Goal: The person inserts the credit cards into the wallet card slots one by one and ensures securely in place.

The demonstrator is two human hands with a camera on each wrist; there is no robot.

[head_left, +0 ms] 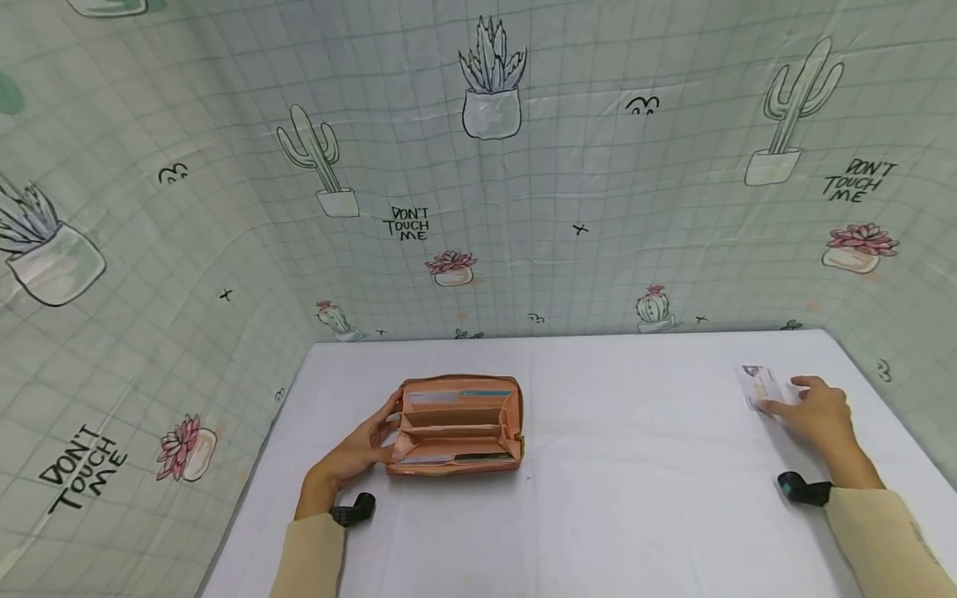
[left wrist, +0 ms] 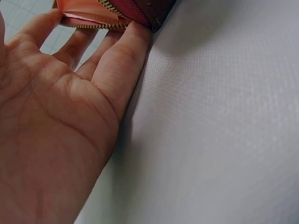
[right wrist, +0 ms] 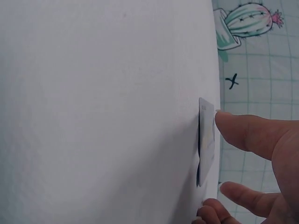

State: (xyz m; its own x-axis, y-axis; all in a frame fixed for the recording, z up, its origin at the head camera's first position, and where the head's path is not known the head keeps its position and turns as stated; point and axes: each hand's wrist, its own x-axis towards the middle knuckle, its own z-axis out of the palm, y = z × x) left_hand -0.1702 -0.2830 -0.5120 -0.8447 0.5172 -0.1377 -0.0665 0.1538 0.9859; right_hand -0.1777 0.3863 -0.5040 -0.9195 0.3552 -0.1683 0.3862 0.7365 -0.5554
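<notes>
A pink-orange zip wallet [head_left: 456, 420] lies spread open on the white table, its divided inside facing up and cards in the slots on both flaps. My left hand [head_left: 364, 446] holds the wallet's left side. In the left wrist view, the thumb [left wrist: 122, 63] and fingers meet the brass-coloured zipper edge [left wrist: 88, 26]. Far to the right, a white card [head_left: 758, 385] with a small printed picture lies on the cloth. Over its right edge reaches my right hand [head_left: 821, 417], thumb and fingers spread apart. Seen from the right wrist, the thumb tip is right at the card [right wrist: 206, 142].
White cloth covers the table [head_left: 613, 482]. A pale green gridded curtain [head_left: 568, 183] with cactus drawings rises behind it and along its sides. Each wrist wears a black camera, one on the left [head_left: 354, 509] and one on the right [head_left: 803, 488].
</notes>
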